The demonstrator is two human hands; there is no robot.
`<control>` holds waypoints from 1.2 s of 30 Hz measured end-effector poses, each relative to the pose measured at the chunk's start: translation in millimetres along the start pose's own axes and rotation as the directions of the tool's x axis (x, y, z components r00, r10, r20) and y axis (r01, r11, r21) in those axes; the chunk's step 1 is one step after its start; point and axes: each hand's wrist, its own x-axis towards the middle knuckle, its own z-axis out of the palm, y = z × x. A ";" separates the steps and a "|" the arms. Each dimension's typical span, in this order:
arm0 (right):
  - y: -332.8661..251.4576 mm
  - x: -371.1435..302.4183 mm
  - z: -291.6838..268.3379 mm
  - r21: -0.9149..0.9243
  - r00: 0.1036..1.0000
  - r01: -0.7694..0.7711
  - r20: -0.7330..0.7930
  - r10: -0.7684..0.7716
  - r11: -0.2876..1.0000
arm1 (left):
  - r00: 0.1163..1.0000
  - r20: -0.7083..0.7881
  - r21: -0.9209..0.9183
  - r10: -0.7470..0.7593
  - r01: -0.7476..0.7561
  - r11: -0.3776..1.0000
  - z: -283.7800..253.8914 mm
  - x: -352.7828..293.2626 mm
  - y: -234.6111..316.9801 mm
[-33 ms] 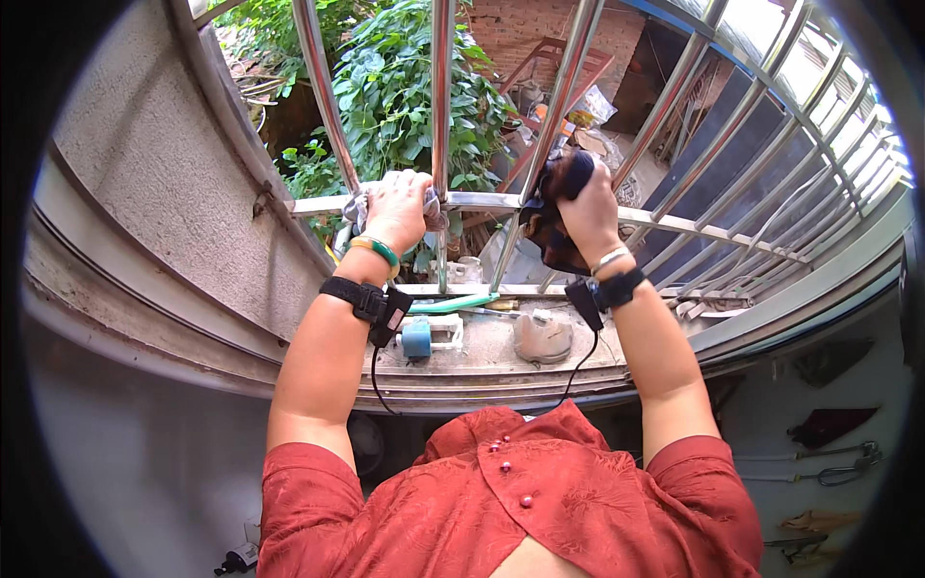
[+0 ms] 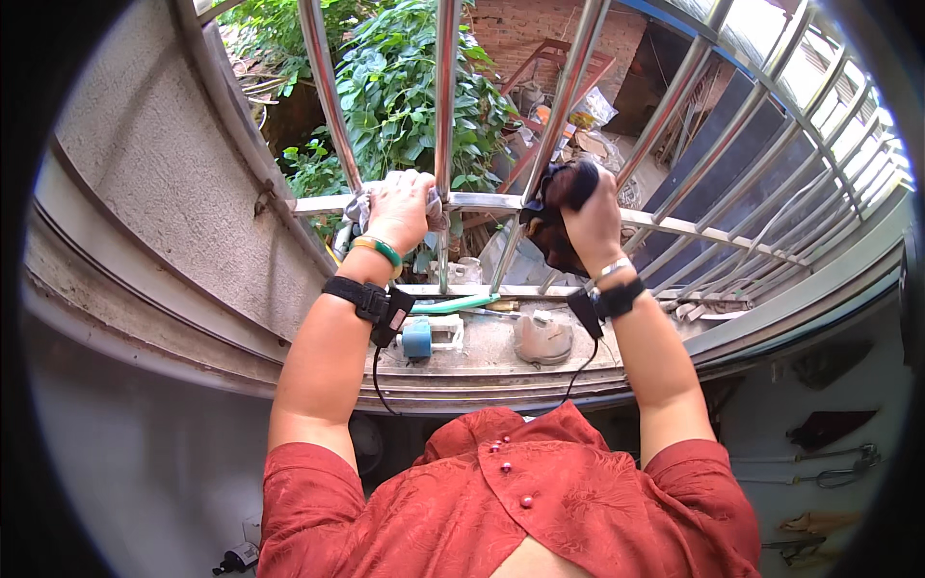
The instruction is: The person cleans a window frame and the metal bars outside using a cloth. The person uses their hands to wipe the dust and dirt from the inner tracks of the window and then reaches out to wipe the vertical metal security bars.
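Observation:
Metal window bars [image 2: 446, 96] stand upright ahead of me, crossed by a horizontal rail [image 2: 485, 200]. My left hand [image 2: 399, 207] is closed over the rail between two uprights, with a grey cloth [image 2: 357, 209] bunched beneath its fingers. To the right, my right hand [image 2: 593, 217] is closed around a dark cloth [image 2: 553, 241], which is pressed against an upright where it meets the rail. Part of this cloth hangs below the rail. The right fingertips are partly hidden by the cloth.
On the sill below lie a blue roll [image 2: 416, 339] in a white frame, a greyish rounded object [image 2: 542, 338] and a green strip [image 2: 453, 304]. A rough wall [image 2: 145, 144] borders the left. Leafy plants [image 2: 395, 106] grow beyond the bars. Tools [image 2: 833, 462] lie at lower right.
My right hand and the dark cloth have shifted very slightly downward along the upright. My left hand stays in place on the rail.

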 end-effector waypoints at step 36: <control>85.0 -173.3 158.4 0.672 0.626 -0.728 0.732 0.270 -0.135 | 0.997 0.054 0.309 -0.052 0.032 0.950 3.1 7.8 19.1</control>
